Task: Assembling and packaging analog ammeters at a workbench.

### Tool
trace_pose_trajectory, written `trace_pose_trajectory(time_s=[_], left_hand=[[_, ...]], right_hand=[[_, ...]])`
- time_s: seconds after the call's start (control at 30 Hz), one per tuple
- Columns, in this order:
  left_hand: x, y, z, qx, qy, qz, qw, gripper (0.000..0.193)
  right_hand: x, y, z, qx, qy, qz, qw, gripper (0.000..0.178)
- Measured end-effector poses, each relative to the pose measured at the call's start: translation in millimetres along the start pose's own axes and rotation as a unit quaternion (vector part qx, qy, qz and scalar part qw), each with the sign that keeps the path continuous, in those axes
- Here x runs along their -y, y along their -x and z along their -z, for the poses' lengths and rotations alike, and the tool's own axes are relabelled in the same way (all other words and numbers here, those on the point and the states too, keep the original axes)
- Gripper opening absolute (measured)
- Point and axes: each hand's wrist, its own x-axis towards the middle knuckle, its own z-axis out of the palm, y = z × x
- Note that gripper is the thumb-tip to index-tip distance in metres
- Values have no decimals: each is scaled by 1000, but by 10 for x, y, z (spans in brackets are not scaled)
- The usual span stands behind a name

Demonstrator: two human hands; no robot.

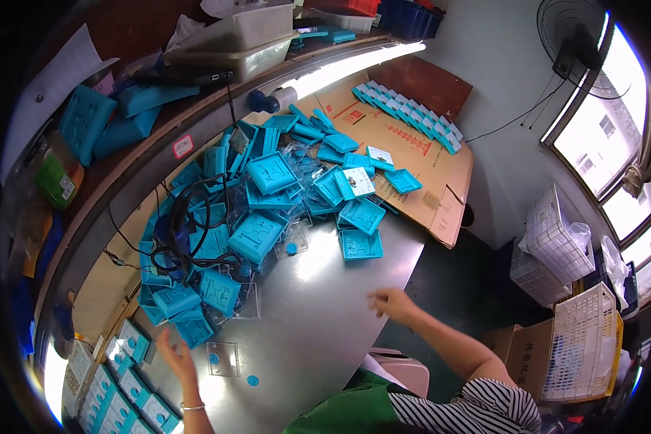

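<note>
My left hand [178,359] is at the near left of the metal table [315,318]. Its fingers are apart, and nothing shows in them. It hovers between teal plastic trays [194,331] and rows of teal-and-white boxes [134,387]. Just right of it lie a clear square plastic cover [224,359] with a teal disc [214,358] on it, and a loose teal disc [252,380]. My right hand [393,304] is over the table's right edge, fingers loosely bent and slightly apart, with nothing seen in them.
A heap of teal trays [257,235] and clear covers fills the table's far left, with a dark cable [184,224] across it. Finished-looking boxes [412,116] line a cardboard sheet [441,195]. Crates [582,340] stand at right; a shelf [116,173] and lamp [362,69] border the back.
</note>
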Motion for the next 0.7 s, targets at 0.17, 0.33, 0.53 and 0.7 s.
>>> trace_pose_trajectory(time_s=[0.17,0.33,0.53,0.7], left_hand=[[-1090,166,-652,144,111,-69,981,34],[-1960,215,-1496,260,164,-48,950,23],[-2748,-64,-2957,244,271,117,924,23],[-3241,-566,-4129,150,199,115,961,30]], right_hand=[[234,-882,742,-94,-23,-33,995,30],[101,-1535,1511,-168,-9,29,985,31],[31,-3002,2512,-218,109,140,960,33],[90,-3684,2836,-145,84,10,986,30]])
